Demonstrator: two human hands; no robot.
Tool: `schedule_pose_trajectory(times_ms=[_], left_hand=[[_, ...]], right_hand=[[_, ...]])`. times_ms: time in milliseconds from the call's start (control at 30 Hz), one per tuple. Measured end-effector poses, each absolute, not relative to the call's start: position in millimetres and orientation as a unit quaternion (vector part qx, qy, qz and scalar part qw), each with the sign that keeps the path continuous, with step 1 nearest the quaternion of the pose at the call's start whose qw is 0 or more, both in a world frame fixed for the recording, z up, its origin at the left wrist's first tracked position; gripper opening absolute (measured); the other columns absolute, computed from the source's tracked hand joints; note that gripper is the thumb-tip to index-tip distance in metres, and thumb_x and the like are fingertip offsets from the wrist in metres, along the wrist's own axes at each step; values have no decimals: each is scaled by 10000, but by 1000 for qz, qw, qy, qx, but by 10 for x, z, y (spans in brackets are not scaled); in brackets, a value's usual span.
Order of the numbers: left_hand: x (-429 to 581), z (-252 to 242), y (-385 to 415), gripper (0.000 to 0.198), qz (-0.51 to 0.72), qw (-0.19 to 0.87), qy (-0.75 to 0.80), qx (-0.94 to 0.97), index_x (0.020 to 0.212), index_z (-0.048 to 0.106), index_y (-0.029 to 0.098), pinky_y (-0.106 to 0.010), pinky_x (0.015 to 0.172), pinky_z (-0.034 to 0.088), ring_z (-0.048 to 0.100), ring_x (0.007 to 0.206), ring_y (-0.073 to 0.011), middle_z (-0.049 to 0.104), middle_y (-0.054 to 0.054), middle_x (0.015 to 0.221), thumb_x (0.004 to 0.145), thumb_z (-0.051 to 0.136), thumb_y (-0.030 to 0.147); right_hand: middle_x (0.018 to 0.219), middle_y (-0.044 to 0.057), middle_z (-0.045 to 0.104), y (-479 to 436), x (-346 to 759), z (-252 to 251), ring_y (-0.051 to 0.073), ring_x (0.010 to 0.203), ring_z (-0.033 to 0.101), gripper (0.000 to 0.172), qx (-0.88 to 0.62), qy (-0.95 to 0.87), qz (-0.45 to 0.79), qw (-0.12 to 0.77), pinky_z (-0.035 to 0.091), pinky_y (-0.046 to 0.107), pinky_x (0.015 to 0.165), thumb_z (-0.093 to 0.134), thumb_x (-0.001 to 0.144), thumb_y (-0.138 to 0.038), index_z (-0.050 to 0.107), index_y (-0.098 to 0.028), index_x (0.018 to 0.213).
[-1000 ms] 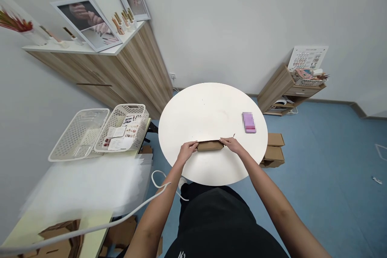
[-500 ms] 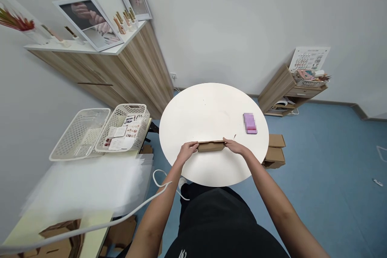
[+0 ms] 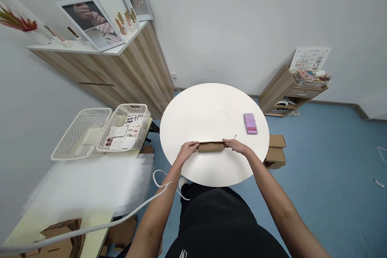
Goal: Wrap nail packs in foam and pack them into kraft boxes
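Observation:
On the round white table (image 3: 208, 109) lies a small brown cardboard box (image 3: 211, 147), long and narrow, near the middle of the tabletop. My left hand (image 3: 188, 150) grips its left end with the fingers along the far edge. At the right end, my right hand (image 3: 235, 145) holds the far corner between thumb and fingers. What is inside the box is hidden by its front wall. Right of my right hand, a purple packet (image 3: 250, 123) with a blurred surface lies on the table, and a tiny dark scrap (image 3: 235, 136) sits between them.
Two white plastic baskets (image 3: 122, 107) stand on a side table at left, one with printed cards. A white cable (image 3: 121, 221) crosses in front of my left arm. Brown cardboard boxes (image 3: 275, 154) stand on the floor right of the table. A wooden cabinet (image 3: 145, 60) rises behind the baskets.
My right hand has shifted very slightly at the box's far right corner. The box stays in place between both hands.

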State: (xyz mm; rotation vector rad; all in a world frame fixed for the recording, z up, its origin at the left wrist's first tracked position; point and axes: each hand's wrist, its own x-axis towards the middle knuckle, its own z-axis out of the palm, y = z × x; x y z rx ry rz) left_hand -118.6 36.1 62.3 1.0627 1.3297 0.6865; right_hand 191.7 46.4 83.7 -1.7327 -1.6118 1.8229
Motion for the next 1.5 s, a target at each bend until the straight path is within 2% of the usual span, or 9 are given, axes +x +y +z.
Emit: schedule_pose_trajectory(times_ms=[233, 367, 733, 900, 967, 1067, 1200, 1333, 1500], left_hand=[[-1222, 587, 331, 468, 286, 581, 563, 514, 1113, 717, 189, -371, 841, 605, 668, 1067, -275, 671, -87, 1249, 745, 717, 480], [-1242, 584, 281, 423, 268, 537, 568, 563, 1159, 698, 211, -358, 831, 587, 698, 1002, -266, 700, -73, 1199, 793, 669, 421], [-1254, 577, 286, 449, 263, 535, 566, 569, 1192, 677, 201, -348, 821, 576, 691, 1020, -267, 690, -88, 1213, 819, 627, 447], [-1250, 583, 280, 472, 267, 532, 565, 571, 1179, 682, 185, -363, 828, 572, 696, 1000, -268, 688, -106, 1212, 808, 627, 471], [-1245, 594, 276, 467, 267, 528, 568, 572, 1164, 689, 184, -359, 824, 571, 701, 980, -265, 697, -107, 1192, 804, 627, 476], [-1235, 603, 276, 445, 268, 523, 573, 571, 1151, 690, 187, -346, 814, 567, 706, 967, -258, 709, -102, 1167, 807, 622, 460], [-1222, 614, 278, 413, 270, 514, 569, 583, 1127, 691, 189, -358, 842, 557, 706, 975, -260, 711, -97, 1165, 807, 622, 441], [-1219, 646, 274, 386, 265, 506, 572, 589, 1103, 694, 188, -370, 861, 551, 710, 969, -262, 715, -100, 1152, 805, 623, 424], [-1210, 696, 269, 377, 257, 506, 568, 596, 1102, 686, 188, -365, 857, 551, 698, 1011, -268, 704, -101, 1175, 808, 610, 412]], right_hand=[[1418, 19, 547, 283, 1889, 627, 212, 1293, 515, 499, -582, -605, 525, 137, 357, 417, 1124, 393, 945, -332, 463, -258, 1433], [1350, 20, 608, 190, 1875, 576, 232, 1272, 535, 494, -588, -616, 496, 169, 374, 448, 1106, 403, 944, -398, 487, -282, 1417], [1370, 33, 586, 192, 1879, 716, 223, 1162, 610, 499, -579, -557, 576, 154, 498, 395, 934, 386, 959, -435, 451, -311, 1438], [1062, 36, 728, 158, 1772, 837, 238, 974, 656, 421, -647, -601, 440, 164, 494, 365, 851, 394, 933, -439, 687, -264, 1180], [952, 35, 739, 145, 1709, 916, 237, 891, 659, 381, -677, -611, 379, 154, 481, 339, 785, 392, 930, -412, 725, -260, 1038], [928, 34, 740, 150, 1628, 1038, 226, 861, 656, 316, -694, -630, 331, 109, 440, 302, 715, 427, 927, -380, 722, -266, 925], [934, 29, 737, 218, 1578, 1143, 190, 843, 643, 192, -703, -646, 294, 47, 390, 262, 662, 516, 883, -262, 706, -244, 900], [856, 30, 717, 320, 1562, 1205, 151, 769, 620, 222, -713, -642, 284, 8, 355, 236, 619, 481, 874, -194, 698, -215, 830], [880, 50, 705, 415, 1526, 1239, 171, 819, 620, 206, -718, -642, 266, -33, 353, 238, 620, 481, 859, -208, 686, -202, 835]])
